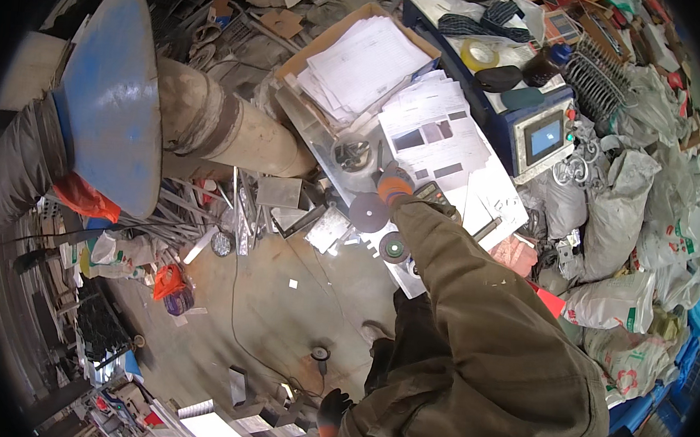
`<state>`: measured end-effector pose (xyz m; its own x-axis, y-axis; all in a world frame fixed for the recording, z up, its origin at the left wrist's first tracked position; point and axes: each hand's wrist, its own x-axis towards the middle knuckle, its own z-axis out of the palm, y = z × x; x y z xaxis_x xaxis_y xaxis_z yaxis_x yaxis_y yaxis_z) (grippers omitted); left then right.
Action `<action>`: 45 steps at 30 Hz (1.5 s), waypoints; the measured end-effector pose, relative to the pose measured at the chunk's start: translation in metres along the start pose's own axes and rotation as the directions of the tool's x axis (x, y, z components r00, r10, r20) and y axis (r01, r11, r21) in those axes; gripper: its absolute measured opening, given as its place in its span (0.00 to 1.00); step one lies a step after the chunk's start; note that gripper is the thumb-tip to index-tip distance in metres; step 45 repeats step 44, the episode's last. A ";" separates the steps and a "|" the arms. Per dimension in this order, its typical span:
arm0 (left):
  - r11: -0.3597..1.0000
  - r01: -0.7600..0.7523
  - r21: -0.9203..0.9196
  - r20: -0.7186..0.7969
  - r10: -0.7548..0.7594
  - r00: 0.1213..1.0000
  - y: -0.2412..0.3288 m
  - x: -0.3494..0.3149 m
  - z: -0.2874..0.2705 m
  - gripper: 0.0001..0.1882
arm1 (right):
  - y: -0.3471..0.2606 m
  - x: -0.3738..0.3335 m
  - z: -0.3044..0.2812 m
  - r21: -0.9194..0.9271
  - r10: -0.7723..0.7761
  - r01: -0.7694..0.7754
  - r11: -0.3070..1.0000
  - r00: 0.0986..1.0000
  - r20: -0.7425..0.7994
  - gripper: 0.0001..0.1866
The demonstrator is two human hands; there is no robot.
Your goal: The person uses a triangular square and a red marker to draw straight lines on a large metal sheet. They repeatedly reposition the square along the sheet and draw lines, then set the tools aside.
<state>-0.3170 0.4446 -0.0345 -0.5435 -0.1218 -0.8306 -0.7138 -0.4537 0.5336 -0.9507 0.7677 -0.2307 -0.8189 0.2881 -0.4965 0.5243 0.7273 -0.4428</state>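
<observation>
My right hand (394, 178), in a dark glove with an orange cuff, reaches onto a cluttered table. It is beside loose printed sheets (435, 135) and a calculator (432, 194). A round tin (352, 155) with small things in it is just past the fingers, near a slim dark stick (380, 153). My sleeve and the angle hide most of the fingers. Toward me lie a dark abrasive disc (368, 212) and a second disc with a green centre (394, 247). Low down, my left hand (334, 408), gloved alike, hangs beside my body over the floor; its fingers are indistinct.
A cardboard box of papers (296, 65) stands on the table. Behind is a blue machine with a small screen (544, 137). Stuffed sacks (622, 207) crowd the right. A large blue disc (112, 101) and thick duct (226, 126) fill the left. A cable (236, 292) crosses the floor.
</observation>
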 end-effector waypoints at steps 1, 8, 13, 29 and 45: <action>0.999 0.032 -0.032 0.001 -0.032 0.999 0.001 -0.001 0.001 0.25 | 0.000 0.005 0.003 0.009 0.007 -0.007 1.000 1.000 -0.004 0.23; 0.840 0.257 -0.479 0.255 -0.147 0.956 0.043 0.027 0.046 0.22 | 0.009 -0.037 -0.012 0.826 0.129 -0.391 0.407 0.919 0.372 0.11; 0.998 -0.060 0.025 0.052 0.059 0.997 0.093 0.033 0.122 0.24 | -0.021 -0.222 -0.012 0.917 -0.217 -0.386 -0.100 0.908 0.359 0.13; 0.759 -0.631 0.158 -0.361 0.639 0.679 0.079 -0.043 0.076 0.21 | -0.070 -0.545 -0.064 0.875 -0.993 0.472 0.109 0.098 0.071 0.07; 0.602 -0.798 0.034 -0.826 0.467 0.317 -0.092 -0.304 0.028 0.24 | -0.001 -0.765 -0.027 0.538 -0.241 0.536 0.651 -0.526 0.816 0.13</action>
